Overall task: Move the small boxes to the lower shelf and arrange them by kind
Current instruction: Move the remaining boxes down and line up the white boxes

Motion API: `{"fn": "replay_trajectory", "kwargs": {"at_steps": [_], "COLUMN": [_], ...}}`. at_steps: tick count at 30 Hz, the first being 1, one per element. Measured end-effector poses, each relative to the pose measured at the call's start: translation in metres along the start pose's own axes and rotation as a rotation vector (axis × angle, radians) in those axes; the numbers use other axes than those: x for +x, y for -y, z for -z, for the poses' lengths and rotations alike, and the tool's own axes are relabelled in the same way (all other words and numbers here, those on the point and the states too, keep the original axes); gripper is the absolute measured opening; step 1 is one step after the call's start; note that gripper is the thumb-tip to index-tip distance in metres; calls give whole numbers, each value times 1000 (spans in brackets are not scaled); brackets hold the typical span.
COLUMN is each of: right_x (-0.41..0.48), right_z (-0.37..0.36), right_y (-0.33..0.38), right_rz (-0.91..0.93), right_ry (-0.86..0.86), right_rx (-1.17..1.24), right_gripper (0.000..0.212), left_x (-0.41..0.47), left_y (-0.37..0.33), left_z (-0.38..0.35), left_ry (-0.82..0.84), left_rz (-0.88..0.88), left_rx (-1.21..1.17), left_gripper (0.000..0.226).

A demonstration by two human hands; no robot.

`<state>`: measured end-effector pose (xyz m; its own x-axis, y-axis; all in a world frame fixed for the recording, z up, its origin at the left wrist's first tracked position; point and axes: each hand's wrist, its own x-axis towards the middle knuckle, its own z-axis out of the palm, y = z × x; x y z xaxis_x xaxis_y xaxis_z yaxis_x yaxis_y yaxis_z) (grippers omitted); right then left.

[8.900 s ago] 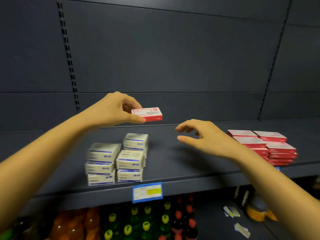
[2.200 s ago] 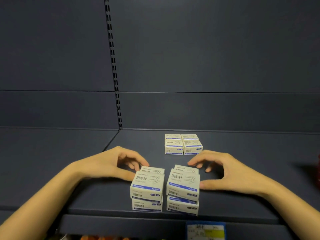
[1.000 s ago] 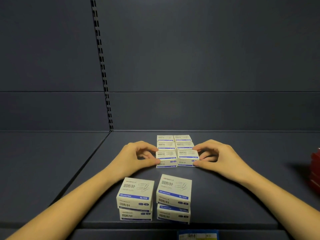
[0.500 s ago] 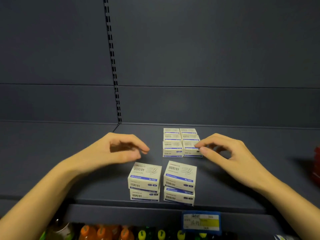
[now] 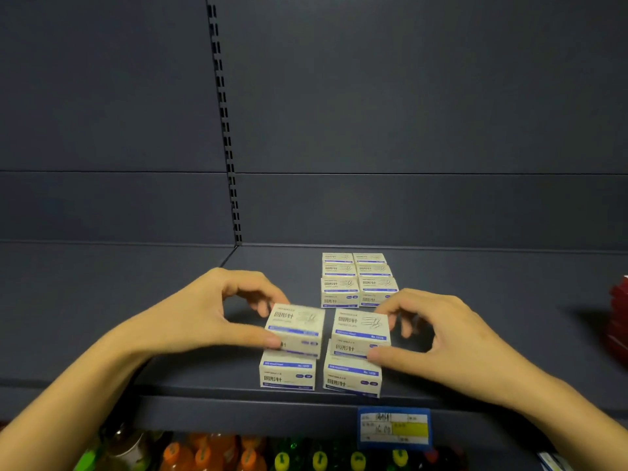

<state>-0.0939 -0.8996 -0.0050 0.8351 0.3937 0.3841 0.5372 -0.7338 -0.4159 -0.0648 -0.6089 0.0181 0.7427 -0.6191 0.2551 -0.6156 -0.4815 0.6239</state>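
Starting nearest, a row of bottles (image 5: 204,453) with orange, yellow and green caps stands in the dark below the shelf (image 5: 170,379). A blue-framed price tag (image 5: 394,428) with a yellow patch hangs on the shelf's front edge, right of centre.

Just behind that edge stand two short stacks of white boxes with blue bands. They are side by side with a narrow gap between them, each two high.

The left hand (image 5: 200,321) grips the top left box (image 5: 295,326): its thumb presses the near face at the left corner and its curled fingers reach over to the far side. That box is blurred and sits skewed to the right over the lower left box (image 5: 287,370). Whether it rests there or is raised just clear I cannot tell.

The right hand (image 5: 452,338) grips the top right box (image 5: 362,329). Its thumb is at the near right corner, about where that box meets the lower right box (image 5: 351,377), and its curled fingers are at the far right edge.

Farther back, just beyond the right stack, a far block (image 5: 356,280) of the same white boxes lies two wide and three deep, packed tight. At the right edge a pile of red boxes (image 5: 620,321) is partly cut off, well apart from the white ones.

Behind everything stands the dark back panel (image 5: 407,113), with a slotted upright (image 5: 224,124) running down to the shelf, left of the boxes.
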Motion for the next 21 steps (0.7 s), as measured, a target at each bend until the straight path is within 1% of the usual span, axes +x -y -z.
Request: {"fn": "replay_trajectory", "kwargs": {"at_steps": [5, 7, 9, 12, 14, 17, 21], "right_x": [2, 4, 6, 8, 8, 9, 12], "right_z": [12, 16, 18, 17, 15, 11, 3], "right_y": [-16, -24, -32, -43, -49, -56, -62], "right_rz": [-75, -108, -137, -168, -184, -193, -203], "right_ry": [-112, -154, -167, -153, -126, -67, -3], "right_rx": [199, 266, 292, 283, 273, 237, 158], "right_gripper": [45, 39, 31, 24, 24, 27, 32], "left_x": [26, 38, 49, 58, 59, 61, 60], "left_y": [-9, -8, -3, 9, 16, 24, 29], "left_z": [-6, -15, -26, -40, -46, -48, -51], "left_ry": [-129, -161, -152, -82, -73, -139, -216], "left_rz": [4, 44, 110, 179, 206, 252, 283], "left_rx": [-17, -15, 10, 34, -14, -93, -117], "left_gripper": [36, 36, 37, 34, 30, 32, 39]}}
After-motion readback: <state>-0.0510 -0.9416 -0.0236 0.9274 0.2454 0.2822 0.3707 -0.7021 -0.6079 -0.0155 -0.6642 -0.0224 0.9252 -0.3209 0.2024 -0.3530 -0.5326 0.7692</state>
